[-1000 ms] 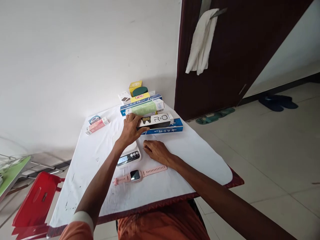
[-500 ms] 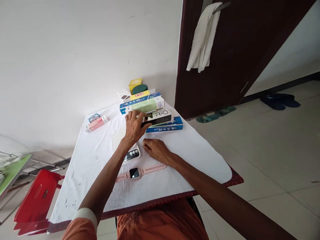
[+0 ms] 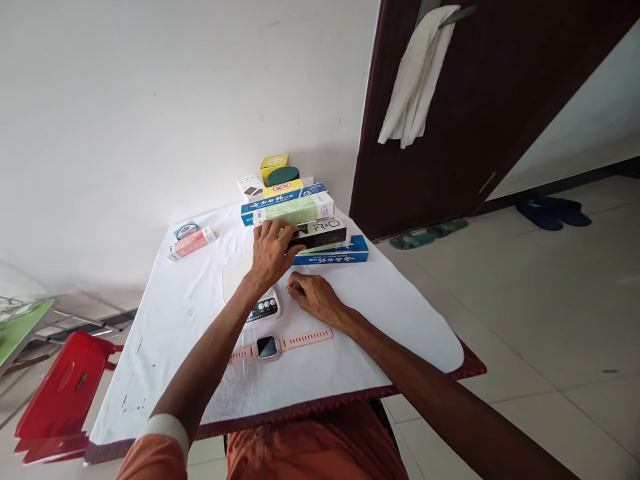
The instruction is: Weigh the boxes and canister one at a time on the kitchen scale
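Observation:
My left hand [image 3: 273, 252] is closed on the near left end of a black and white box [image 3: 323, 235] lettered R&O, thumb in front and fingers over the top. That box lies on a blue toothpaste box [image 3: 340, 253], and behind it is a pale green box [image 3: 300, 208]. Curled into a loose fist, my right hand [image 3: 316, 297] rests on the table just in front of the stack; nothing shows in its fingers. Under my left wrist is a white digital scale [image 3: 265, 308], partly hidden. A pink watch [image 3: 267, 347] lies nearest me.
White cloth covers the table [image 3: 395, 333]. At its left are a pink box [image 3: 191, 243] and a small blue-white box [image 3: 187, 230]. Behind the stack stand a yellow box [image 3: 273, 168] and a dark green lid [image 3: 283, 175]. A red chair [image 3: 65, 387] is at left.
The black and white box has tipped slightly in my left hand, showing more of its black side. My right hand has barely moved. The view has shifted a little.

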`<state>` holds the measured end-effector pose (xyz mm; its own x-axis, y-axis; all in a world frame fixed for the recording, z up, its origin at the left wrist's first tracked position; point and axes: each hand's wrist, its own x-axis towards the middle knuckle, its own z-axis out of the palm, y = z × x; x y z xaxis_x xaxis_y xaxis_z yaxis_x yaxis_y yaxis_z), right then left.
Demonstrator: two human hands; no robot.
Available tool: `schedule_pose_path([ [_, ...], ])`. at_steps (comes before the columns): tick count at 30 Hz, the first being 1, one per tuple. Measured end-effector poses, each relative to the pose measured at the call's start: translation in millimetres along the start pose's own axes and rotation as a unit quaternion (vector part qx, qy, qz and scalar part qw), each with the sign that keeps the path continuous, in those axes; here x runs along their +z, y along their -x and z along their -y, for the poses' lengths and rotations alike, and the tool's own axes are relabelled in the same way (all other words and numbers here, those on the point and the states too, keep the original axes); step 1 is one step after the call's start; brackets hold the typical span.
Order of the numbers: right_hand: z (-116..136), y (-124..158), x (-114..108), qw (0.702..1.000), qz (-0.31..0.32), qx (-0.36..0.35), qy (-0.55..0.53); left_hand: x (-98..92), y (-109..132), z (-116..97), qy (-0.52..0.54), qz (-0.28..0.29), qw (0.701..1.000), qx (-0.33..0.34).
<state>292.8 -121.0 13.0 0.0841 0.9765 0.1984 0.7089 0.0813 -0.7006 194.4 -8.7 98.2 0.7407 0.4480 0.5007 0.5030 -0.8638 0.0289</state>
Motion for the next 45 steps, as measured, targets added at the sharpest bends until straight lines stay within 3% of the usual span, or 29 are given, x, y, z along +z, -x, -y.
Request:
schedule_pose_path([
  [7, -2.8, -1.7, -3.8, 0.999, -0.051, -0.015, 0.002, 4.7, -2.8, -11.2, 0.006, -0.006, 1.000, -0.016],
  [16, -4.9, -1.9, -5.0, 0.998, -0.058, -0.015, -0.001, 9.7, -1.0, -10.8, 0.003, -0.028, 0.999, -0.028],
  [23, -12.4, -3.5, -8.4, 0.985, -0.168, -0.027, -0.005, 11.5, 5.4, -7.8, 0.016, -0.025, 1.000, 0.000],
  [31, -15.8, -3.8, -14.6, 0.972, -0.232, -0.002, -0.024, 9.2, 5.1, -4.3, 0.018, -0.024, 1.000, 0.003],
  [36, -15.3, -3.0, -18.6, 0.974, -0.225, 0.009, -0.019, -5.4, 14.5, -4.1, 0.034, -0.026, 0.999, 0.009],
  [38, -14.9, -0.4, -18.2, 0.976, -0.216, 0.014, -0.017, -19.3, 23.1, 5.7, 0.052, -0.038, 0.998, -0.002],
  [40, -15.2, 2.6, -15.9, 0.977, -0.210, 0.016, -0.013, -35.8, 33.5, 29.5, 0.067, -0.056, 0.996, -0.030],
  [42, -16.5, 4.6, -12.2, 0.981, -0.195, 0.006, -0.008, -52.0, 46.5, 69.4, 0.065, -0.080, 0.991, -0.084],
  [45, -19.0, 4.9, -6.0, 0.988, -0.155, -0.023, 0.000, -70.4, 70.2, 146.4, 0.022, -0.111, 0.967, -0.230],
])
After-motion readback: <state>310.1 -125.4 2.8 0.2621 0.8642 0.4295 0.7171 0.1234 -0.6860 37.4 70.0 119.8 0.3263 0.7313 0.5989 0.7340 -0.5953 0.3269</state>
